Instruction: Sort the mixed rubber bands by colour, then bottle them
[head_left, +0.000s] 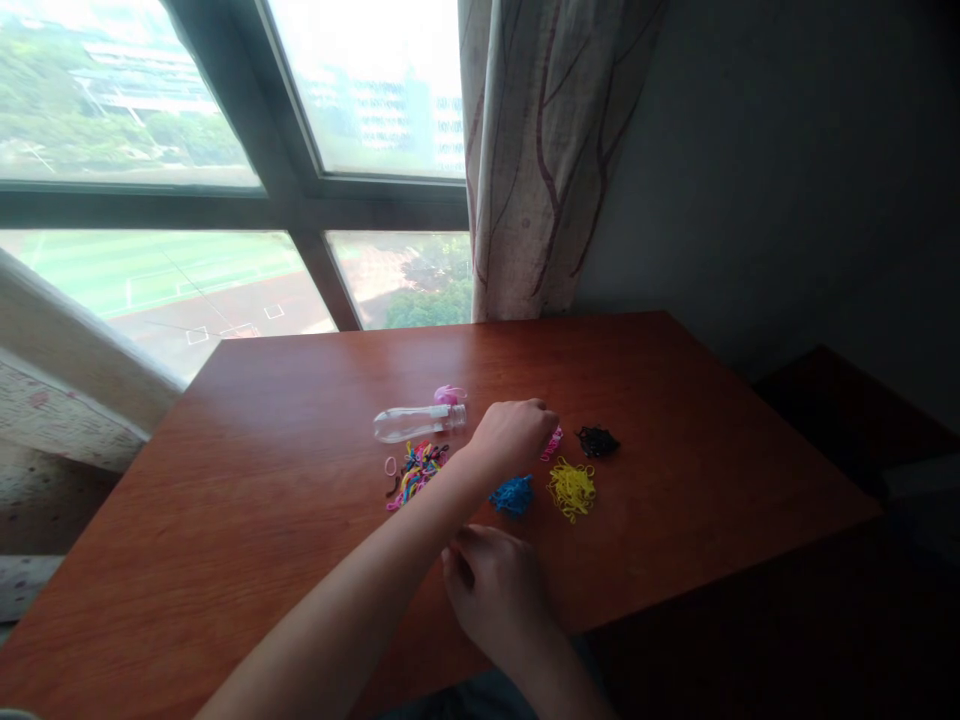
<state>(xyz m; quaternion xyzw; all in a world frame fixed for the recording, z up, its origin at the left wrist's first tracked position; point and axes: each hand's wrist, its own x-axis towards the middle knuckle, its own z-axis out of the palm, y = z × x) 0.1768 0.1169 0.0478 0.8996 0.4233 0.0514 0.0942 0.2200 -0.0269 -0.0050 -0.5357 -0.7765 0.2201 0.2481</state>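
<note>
My left hand (517,428) reaches across to the pink pile of rubber bands (553,443), its fingers curled down and mostly hidden behind the hand. Below that forearm, my right hand (495,580) is closed just over the table, with its fingertips partly covered; I cannot make out what they hold. A mixed-colour heap of small rubber bands (420,470) lies left of my left forearm, which covers part of it. Between the hands is a blue pile of bands (512,495). To its right lie a yellow pile (572,489) and a black pile (598,441).
A clear plastic bottle (412,423) lies on its side behind the mixed heap, with a pink object (448,395) by its neck. One loose pink band (390,466) sits left of the heap. The brown table (247,480) stands against a window and a patterned curtain (540,160).
</note>
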